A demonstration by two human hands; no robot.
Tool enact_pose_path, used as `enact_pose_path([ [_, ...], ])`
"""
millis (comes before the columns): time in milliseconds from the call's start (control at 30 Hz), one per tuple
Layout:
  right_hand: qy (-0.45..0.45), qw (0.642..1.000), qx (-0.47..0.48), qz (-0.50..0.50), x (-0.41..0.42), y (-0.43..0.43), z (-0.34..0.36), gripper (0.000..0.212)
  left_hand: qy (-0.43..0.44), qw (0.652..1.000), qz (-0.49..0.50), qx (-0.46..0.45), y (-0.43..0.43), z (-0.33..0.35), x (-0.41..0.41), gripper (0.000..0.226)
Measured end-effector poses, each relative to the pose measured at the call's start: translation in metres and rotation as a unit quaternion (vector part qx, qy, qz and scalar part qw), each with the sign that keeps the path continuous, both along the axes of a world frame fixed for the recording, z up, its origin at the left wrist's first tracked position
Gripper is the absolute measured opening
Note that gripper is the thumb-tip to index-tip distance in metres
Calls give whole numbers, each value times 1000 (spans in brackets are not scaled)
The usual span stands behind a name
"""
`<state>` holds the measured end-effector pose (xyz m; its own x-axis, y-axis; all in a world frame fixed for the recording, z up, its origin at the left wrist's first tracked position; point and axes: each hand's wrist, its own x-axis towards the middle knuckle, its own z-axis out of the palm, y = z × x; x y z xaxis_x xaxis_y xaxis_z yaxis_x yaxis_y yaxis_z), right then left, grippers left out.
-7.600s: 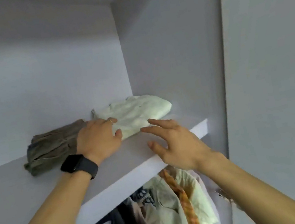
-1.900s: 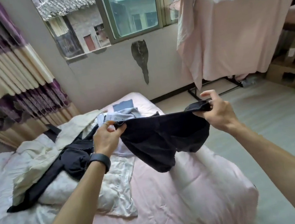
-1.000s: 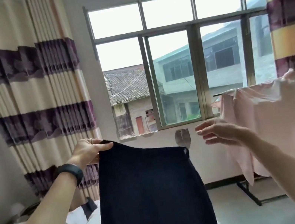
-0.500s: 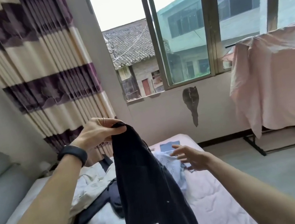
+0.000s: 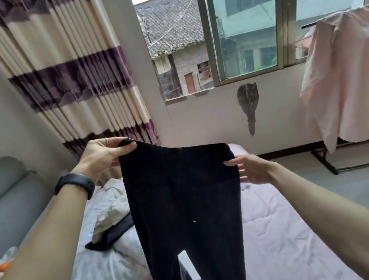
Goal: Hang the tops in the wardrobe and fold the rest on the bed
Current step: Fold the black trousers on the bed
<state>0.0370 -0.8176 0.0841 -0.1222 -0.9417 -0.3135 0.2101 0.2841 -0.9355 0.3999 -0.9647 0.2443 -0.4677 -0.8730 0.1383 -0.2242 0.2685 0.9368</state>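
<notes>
One pair of black trousers (image 5: 184,203) is hanging mid-frame above the bed (image 5: 279,234). Your left hand (image 5: 105,154) is pinching the waistband's left corner. Your right hand (image 5: 250,170) is touching its right edge with straight fingers, though whether it is pinching is unclear.

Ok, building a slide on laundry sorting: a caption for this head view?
Left hand pinches dark trousers by the waistband over the bed, right hand touching the other side.

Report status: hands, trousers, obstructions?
Left hand pinches black trousers at waistband; right hand open, touching other edge. Trousers hang unfolded above bed. Loose clothes lie on bed.
</notes>
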Motion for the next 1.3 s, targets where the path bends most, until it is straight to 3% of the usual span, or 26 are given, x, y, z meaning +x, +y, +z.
enact_pose_path([
  [133, 66, 997, -33, 35, -9, 12, 28, 48, 31, 997, 63, 8, -1, -9, -5, 42],
  [267, 118, 991, -55, 36, -8, 24, 50, 37, 47, 994, 100, 22, 0, -16, -17, 34],
  [367, 190, 977, -89, -46, -6, 34, 62, 37, 46, 993, 102, 25, 2, -13, -22, 38],
  [533, 275, 922, -196, -191, -16, 31, 123, 7, 50, 996, 77, 13, 5, 16, -23, 49],
  [700, 329, 859, -249, -303, -31, 15, 229, 25, 71, 996, 44, 23, 1, 90, -29, 47],
  [800, 307, 869, -241, -304, -38, 16, 273, 19, 72, 996, -7, 57, -2, 123, -32, 45],
  [933, 303, 903, -199, -229, -54, 45, 295, 6, 60, 992, -54, 96, -4, 132, -28, 39],
  [1067, 305, 917, -175, -189, -61, 66, 289, 31, 32, 998, -23, 50, 4, 125, -33, 56],
  [1200, 290, 900, -194, -259, -53, 67, 274, 40, 43, 998, 2, 40, 21, 129, -50, 57],
  [1300, 351, 865, -182, -308, -41, 58, 269, 35, 30, 998, 16, 44, 38, 132, -71, 37],
])
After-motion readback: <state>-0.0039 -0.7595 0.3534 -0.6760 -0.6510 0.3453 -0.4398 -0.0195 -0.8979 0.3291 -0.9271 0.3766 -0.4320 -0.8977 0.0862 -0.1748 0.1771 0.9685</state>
